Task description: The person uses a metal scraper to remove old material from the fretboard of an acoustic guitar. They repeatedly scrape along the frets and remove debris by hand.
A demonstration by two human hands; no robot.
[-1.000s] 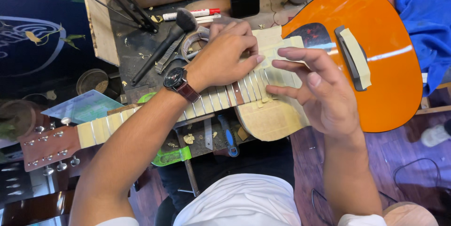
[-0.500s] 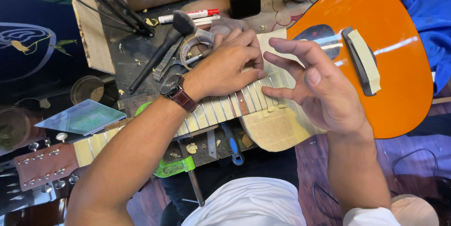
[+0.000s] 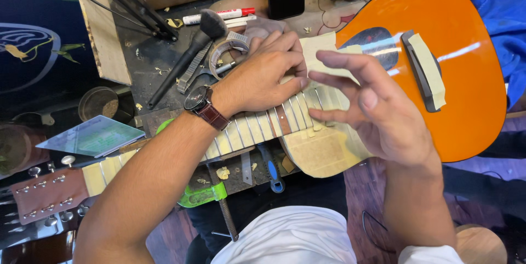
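Cluttered and dusty, the dark workbench point(image 3: 142, 55) carries an orange acoustic guitar point(image 3: 455, 77) lying face up across it, and everything else sits around that guitar. Its neck runs down and away from the body toward the brown headstock point(image 3: 49, 195) with its row of tuning pegs, and pale masking tape point(image 3: 323, 154) covers the fretboard spaces and the body edge around the neck joint.

Your left hand point(image 3: 268, 75), with a brown-strapped wristwatch point(image 3: 200, 102) on the wrist, lies palm down on the upper frets where the neck meets the body; the fingers curl over the far edge of the neck, pressing it rather than closing around anything. Your right hand point(image 3: 378, 110) hovers just beside it over the taped neck joint, fingers spread and loose, holding nothing; its fingertips reach toward the last frets, and you cannot tell whether they touch.

Beyond the neck lie a black brush point(image 3: 186, 58), a roll of tape point(image 3: 227, 50) and a red-capped marker point(image 3: 219, 16). On your side of the neck, a blue-handled tool point(image 3: 271, 171) and a green clamp point(image 3: 203, 192) sit under the guitar.
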